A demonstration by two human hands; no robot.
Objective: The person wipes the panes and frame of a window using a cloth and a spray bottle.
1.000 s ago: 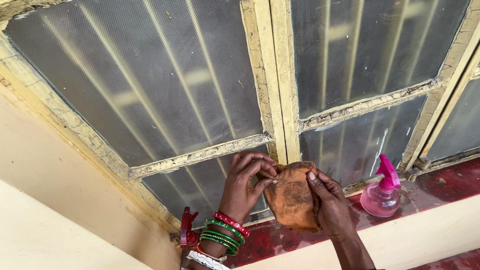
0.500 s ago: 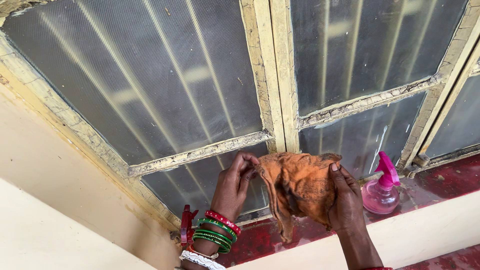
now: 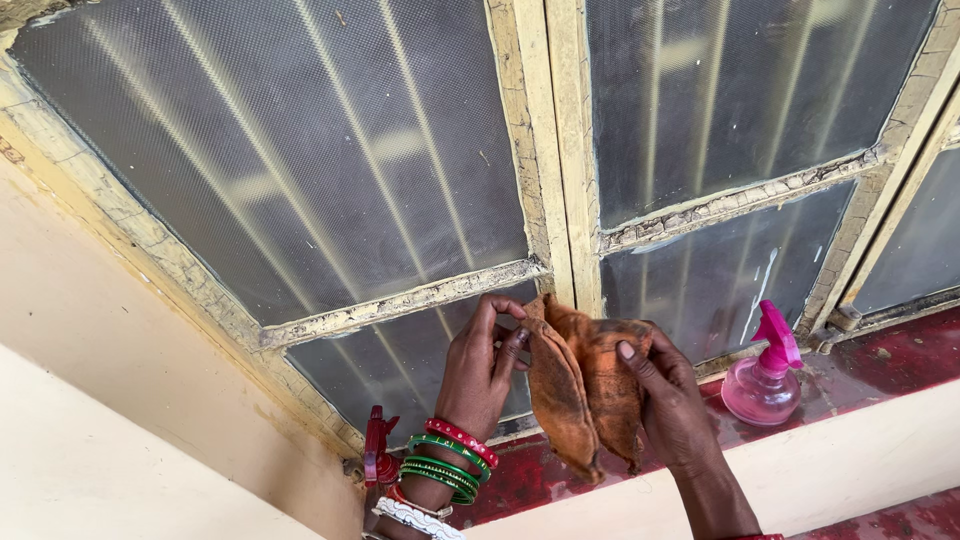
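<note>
A dirty orange cloth (image 3: 580,385) hangs folded between both hands in front of the window's lower panes. My left hand (image 3: 482,370), with green, red and white bangles on the wrist, pinches the cloth's upper left edge. My right hand (image 3: 668,400) grips its right side, thumb on the front. The cloth droops in two flaps toward the red sill (image 3: 560,480).
A pink spray bottle (image 3: 762,378) stands on the red sill at the right. The window has frosted glass panes (image 3: 300,170) in a cracked yellow frame (image 3: 560,150). A red clip (image 3: 377,452) sits at the sill's left end. A cream wall (image 3: 90,400) fills the left.
The cloth was bunched, then spread wide between the hands; now the hands have come closer together and it folds into two hanging flaps.
</note>
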